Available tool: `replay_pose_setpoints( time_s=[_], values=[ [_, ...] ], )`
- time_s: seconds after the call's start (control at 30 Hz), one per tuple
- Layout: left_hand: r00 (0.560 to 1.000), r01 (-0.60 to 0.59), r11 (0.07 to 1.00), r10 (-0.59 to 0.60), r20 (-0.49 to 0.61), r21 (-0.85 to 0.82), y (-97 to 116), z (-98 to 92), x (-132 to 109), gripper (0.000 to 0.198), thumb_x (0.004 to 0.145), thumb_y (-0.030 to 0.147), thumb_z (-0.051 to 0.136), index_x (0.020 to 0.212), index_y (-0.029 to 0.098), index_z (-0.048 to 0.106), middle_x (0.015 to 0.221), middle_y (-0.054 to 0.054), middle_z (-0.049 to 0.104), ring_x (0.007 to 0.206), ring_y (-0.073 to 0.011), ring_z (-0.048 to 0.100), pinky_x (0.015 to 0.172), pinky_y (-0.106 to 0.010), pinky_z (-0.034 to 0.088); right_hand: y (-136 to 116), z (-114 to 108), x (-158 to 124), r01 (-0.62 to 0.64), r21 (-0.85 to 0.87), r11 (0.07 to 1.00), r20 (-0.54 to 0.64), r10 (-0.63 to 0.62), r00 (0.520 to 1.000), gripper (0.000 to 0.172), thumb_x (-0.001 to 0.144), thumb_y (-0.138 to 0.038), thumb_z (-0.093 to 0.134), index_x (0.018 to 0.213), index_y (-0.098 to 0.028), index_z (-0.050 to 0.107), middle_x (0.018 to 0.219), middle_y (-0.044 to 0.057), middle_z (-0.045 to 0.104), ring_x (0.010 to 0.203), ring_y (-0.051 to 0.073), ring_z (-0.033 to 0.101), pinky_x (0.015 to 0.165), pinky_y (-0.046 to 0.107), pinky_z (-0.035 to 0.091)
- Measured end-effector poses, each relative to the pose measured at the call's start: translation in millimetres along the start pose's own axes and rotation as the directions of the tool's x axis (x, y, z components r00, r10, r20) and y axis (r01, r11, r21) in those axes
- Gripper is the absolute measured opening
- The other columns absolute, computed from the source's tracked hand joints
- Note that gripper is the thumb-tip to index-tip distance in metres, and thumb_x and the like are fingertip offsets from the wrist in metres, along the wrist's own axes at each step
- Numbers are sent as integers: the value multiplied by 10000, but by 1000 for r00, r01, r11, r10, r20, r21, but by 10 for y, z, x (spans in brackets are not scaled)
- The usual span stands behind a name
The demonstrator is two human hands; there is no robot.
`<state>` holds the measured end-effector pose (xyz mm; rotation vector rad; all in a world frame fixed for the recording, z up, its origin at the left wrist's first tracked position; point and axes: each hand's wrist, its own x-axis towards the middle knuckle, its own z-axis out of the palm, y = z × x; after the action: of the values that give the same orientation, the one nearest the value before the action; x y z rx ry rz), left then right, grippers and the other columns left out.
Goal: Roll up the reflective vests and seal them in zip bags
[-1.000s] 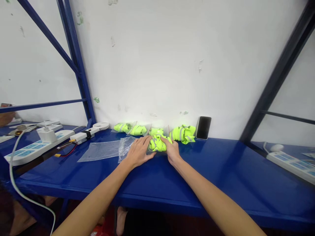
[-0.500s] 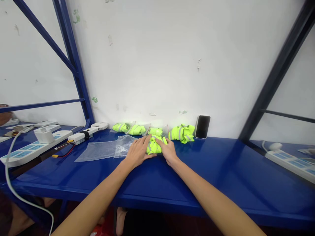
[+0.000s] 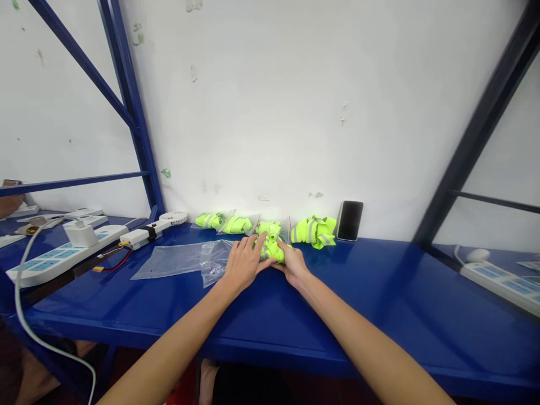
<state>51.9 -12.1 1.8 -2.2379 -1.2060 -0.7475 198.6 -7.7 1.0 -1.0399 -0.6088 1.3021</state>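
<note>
A crumpled neon-yellow reflective strap bundle (image 3: 273,253) with grey strips lies between my hands, low over the blue table (image 3: 363,292). My left hand (image 3: 243,263) curves against its left side, thumb below. From the right, my right hand (image 3: 294,264) grips it with the thumb on top; some fingers are hidden beneath. Clear flat plastic bags (image 3: 171,260) lie to the left of my left hand, partly overlapping. Behind, similar bagged bundles (image 3: 237,225) stand in a row along the wall. A loose yellow bundle (image 3: 314,232) sits behind and right of my right hand.
A dark-screened phone (image 3: 350,220) leans on the wall. At left are a power strip (image 3: 63,256) with a white charger, a small white fan (image 3: 173,217) and a battery lead (image 3: 122,260). Another power strip (image 3: 502,284) lies at right. Blue frame posts (image 3: 139,124) flank the table.
Both hands have shifted around the bundle; my right hand now reaches further underneath it. The bundle has turned slightly. A clear bag near my left hand has moved a little towards me.
</note>
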Motion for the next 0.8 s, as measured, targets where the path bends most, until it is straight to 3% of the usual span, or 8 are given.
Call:
replay_pose_setpoints(
  time_s=[0.17, 0.27, 0.37, 0.5, 0.6, 0.7, 0.8],
  values=[
    [1000, -17, 1000, 17, 16, -5, -27, 10, 5, 623, 907, 586, 375, 1389, 193, 417, 1212, -141, 584, 1067, -285, 544, 886, -412, 384, 65, 13, -13, 79, -119, 990, 98, -68, 993, 310, 691, -391, 716, 882, -166, 620, 779, 57, 686, 633, 195, 645, 524, 329, 557],
    [999, 32, 997, -31, 11, -77, -69, -12, 25, 625, 915, 570, 366, 1402, 179, 393, 1255, -143, 560, 1116, -281, 533, 940, -411, 380, 80, 46, -31, 238, -126, 963, 126, -223, 967, 407, 651, -423, 745, 941, -169, 615, 879, 67, 698, 767, 220, 662, 622, 321, 555],
    [996, 85, 985, -82, 23, -151, -103, -43, 38, 622, 923, 558, 346, 1416, 179, 362, 1281, -136, 548, 1098, -278, 550, 912, -393, 412, 68, 74, -72, 403, -58, 913, 175, -388, 905, 433, 635, -401, 761, 966, -188, 581, 958, 48, 689, 894, 212, 645, 748, 303, 534],
    [992, 122, 956, -121, 20, -267, -123, -83, 33, 568, 942, 526, 321, 1402, 196, 373, 1273, -112, 562, 1075, -265, 564, 896, -389, 434, 34, 78, -164, 256, 45, 966, 339, -256, 905, 537, 647, -394, 754, 1077, -275, 456, 985, 6, 656, 818, 195, 645, 639, 301, 542],
    [990, 135, 924, -143, 4, -358, -132, -91, 22, 494, 970, 452, 291, 1378, 198, 404, 1276, -99, 570, 1107, -246, 554, 927, -383, 427, 28, 68, -212, 194, 14, 981, 428, -182, 885, 567, 659, -394, 743, 1105, -308, 404, 961, -11, 635, 744, 174, 637, 584, 277, 530],
    [984, 154, 897, -177, -17, -415, -141, -78, 10, 438, 982, 368, 267, 1342, 204, 453, 1259, -90, 584, 1128, -233, 547, 947, -384, 421, 48, 71, -223, 276, -81, 958, 448, -213, 868, 539, 690, -419, 707, 1120, -303, 403, 920, -23, 627, 724, 156, 622, 611, 260, 519],
    [977, 169, 883, -208, -41, -439, -154, -67, -2, 426, 979, 347, 274, 1324, 202, 477, 1248, -86, 591, 1142, -231, 540, 960, -382, 416, 60, 80, -224, 465, -183, 866, 438, -352, 827, 493, 724, -428, 676, 1125, -271, 437, 945, -20, 620, 819, 151, 603, 733, 247, 494]
  ],
)
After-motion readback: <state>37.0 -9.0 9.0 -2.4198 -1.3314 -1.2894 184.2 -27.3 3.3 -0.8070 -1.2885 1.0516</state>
